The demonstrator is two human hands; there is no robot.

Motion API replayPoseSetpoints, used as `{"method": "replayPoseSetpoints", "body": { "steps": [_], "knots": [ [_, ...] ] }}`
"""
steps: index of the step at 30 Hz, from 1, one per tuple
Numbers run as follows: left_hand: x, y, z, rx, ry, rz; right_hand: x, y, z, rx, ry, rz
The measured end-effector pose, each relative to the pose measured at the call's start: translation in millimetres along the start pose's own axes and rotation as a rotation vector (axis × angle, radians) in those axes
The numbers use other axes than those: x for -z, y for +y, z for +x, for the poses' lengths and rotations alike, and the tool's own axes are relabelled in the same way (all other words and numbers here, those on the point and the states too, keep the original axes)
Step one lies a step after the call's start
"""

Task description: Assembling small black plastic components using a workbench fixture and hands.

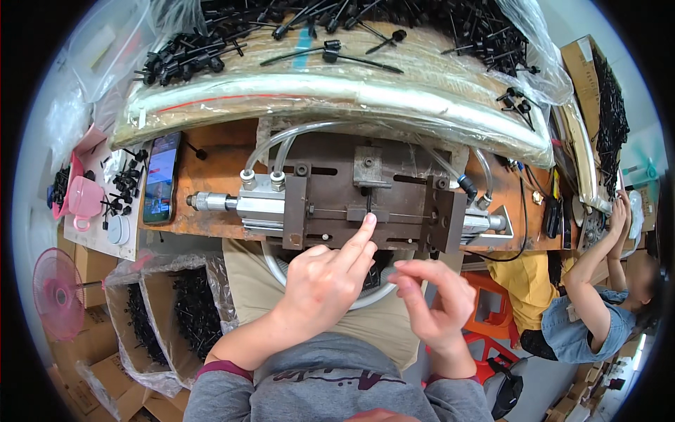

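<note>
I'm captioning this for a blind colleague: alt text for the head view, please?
A person's left hand extends a finger to a thin black piece in a brown metal fixture on a wooden bench; the right hand hovers nearby, fingers bent. Black parts lie heaped beyond.

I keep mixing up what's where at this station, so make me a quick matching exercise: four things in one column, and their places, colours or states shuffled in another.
Column one
1. left hand
2. right hand
3. phone
4. fan

Column two
A. pink, at the far left of the view
B. fingers curled, apart from the metal jig
C. on the wooden bench, screen lit
D. index fingertip at the black rod in the middle of the jig

Right pairs: 1-D, 2-B, 3-C, 4-A
</note>
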State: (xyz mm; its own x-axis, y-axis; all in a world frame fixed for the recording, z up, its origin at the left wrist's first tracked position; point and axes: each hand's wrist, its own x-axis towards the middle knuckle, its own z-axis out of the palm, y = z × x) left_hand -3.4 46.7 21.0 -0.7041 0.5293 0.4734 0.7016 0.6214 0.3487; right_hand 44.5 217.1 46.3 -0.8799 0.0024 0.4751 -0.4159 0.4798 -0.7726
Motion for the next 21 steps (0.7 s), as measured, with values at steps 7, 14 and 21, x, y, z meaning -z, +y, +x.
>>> {"method": "replayPoseSetpoints", "body": {
  "steps": [7,14,21],
  "knots": [
    [-1.2,-1.9,-2.7,-0.034,0.003,0.016,8.4,-6.8,97.1,0.194,0.095,-0.15],
    [-0.2,-3.7,1.5,-0.067,0.044,-0.086,-20.3,17.1,241.7,0.782,0.036,-0.703],
    [21.8,-0.1,-17.3,0.091,-0.119,-0.497,-87.3,44.0,326.0,0.799,-0.271,-1.343]
  ]
}}
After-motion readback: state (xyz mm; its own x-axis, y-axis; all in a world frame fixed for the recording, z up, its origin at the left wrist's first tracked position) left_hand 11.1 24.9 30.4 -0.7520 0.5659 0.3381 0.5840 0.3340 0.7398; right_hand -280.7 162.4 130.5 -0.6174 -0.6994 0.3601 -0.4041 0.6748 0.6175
